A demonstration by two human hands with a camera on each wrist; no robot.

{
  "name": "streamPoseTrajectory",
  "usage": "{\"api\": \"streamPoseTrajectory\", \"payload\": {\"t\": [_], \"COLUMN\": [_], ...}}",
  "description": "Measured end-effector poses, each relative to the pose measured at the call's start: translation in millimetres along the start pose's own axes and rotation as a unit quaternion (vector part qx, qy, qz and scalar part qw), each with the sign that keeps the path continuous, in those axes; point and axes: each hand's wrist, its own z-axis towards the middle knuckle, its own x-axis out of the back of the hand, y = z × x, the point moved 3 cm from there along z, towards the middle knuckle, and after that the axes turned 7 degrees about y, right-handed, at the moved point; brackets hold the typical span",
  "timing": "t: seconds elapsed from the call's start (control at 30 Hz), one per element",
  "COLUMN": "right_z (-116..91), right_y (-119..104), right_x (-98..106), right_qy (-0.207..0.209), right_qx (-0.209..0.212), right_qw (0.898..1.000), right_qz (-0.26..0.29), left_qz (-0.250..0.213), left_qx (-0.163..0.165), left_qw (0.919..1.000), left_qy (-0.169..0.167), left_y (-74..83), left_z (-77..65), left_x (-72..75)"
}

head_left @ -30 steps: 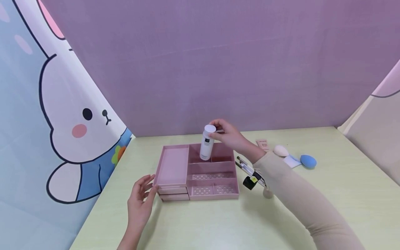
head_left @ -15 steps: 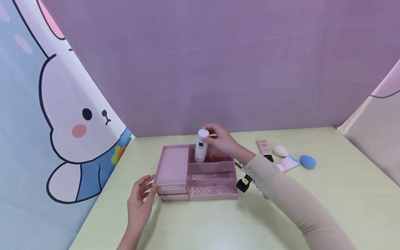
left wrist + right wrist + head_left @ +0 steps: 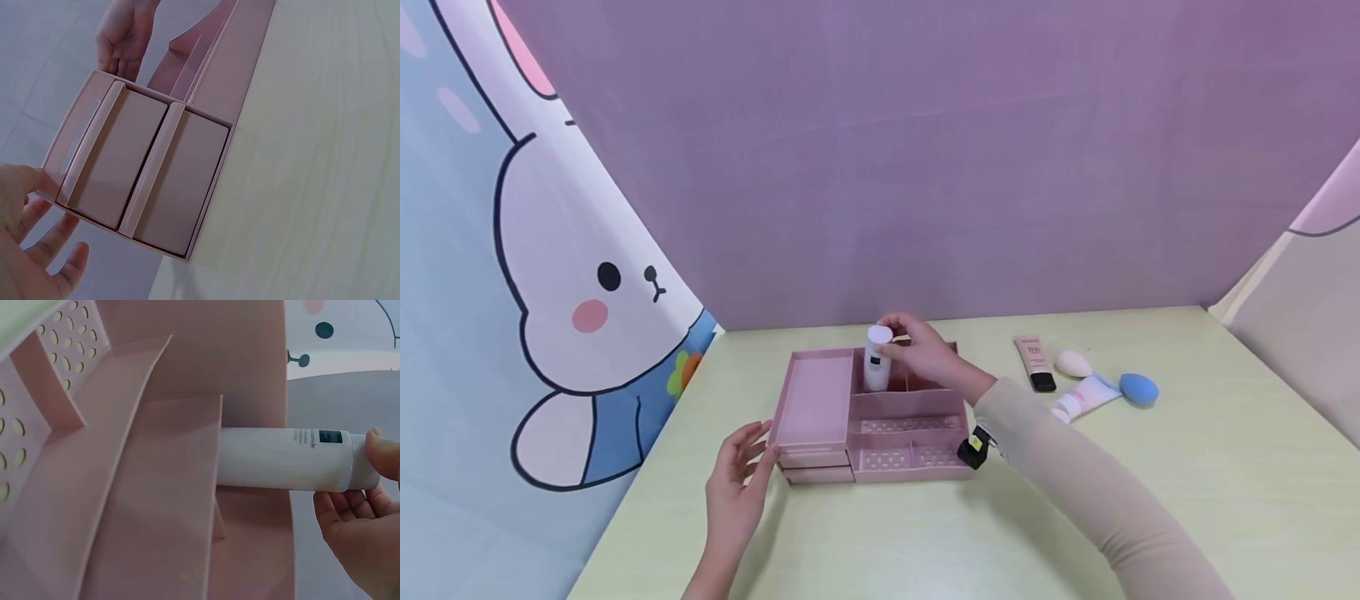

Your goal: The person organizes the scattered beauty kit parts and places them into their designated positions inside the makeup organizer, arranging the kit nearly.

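My right hand [image 3: 921,350] pinches the white cap of a white bottle [image 3: 876,372] between thumb and fingers. The bottle stands upright with its lower end inside the back-left compartment of the pink organizer [image 3: 812,400]; in the right wrist view the divider hides the base of the bottle [image 3: 275,457]. My left hand [image 3: 736,487] touches the organizer's front left corner, its fingers loosely bent. In the left wrist view, thumb and fingertips of the left hand [image 3: 31,237] lie at the edge of the organizer, beside its two drawers [image 3: 181,181].
Right of the organizer lie a BB cream tube [image 3: 1034,360], a white and pink tube [image 3: 1086,397], a pale makeup sponge [image 3: 1073,362] and a blue sponge [image 3: 1139,389]. A purple backdrop [image 3: 925,167] rises behind the table [image 3: 865,542].
My right hand has moved left and down, lowering the bottle into the organizer's back-left compartment. The pens beside the organizer are now hidden behind the right forearm. The left hand stays put.
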Motion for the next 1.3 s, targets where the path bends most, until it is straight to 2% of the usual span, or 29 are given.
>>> {"api": "streamPoseTrajectory", "payload": {"t": [0.23,0.47,0.73,1.3], "right_z": [-4,-6,-3,1], "right_y": [9,14,9,9], "right_x": [-11,-17,-21,-26], "right_qy": [-0.021,-0.028,-0.043,-0.049], "right_qx": [-0.011,-0.041,-0.019,-0.021], "right_qw": [1.0,0.999,0.999,0.998], "right_qz": [-0.011,-0.008,-0.028,-0.032], "left_qz": [0.006,0.007,0.01,0.024], "left_qx": [0.004,0.005,0.003,-0.001], "left_qw": [1.0,1.0,0.9999,0.9996], "left_qy": [0.002,0.001,0.006,0.015], "left_y": [-1.6,-2.5,-2.3,-3.7], "left_z": [-0.7,-1.0,0.0,1.5], "left_x": [0.5,0.5,0.4,-0.9]}}
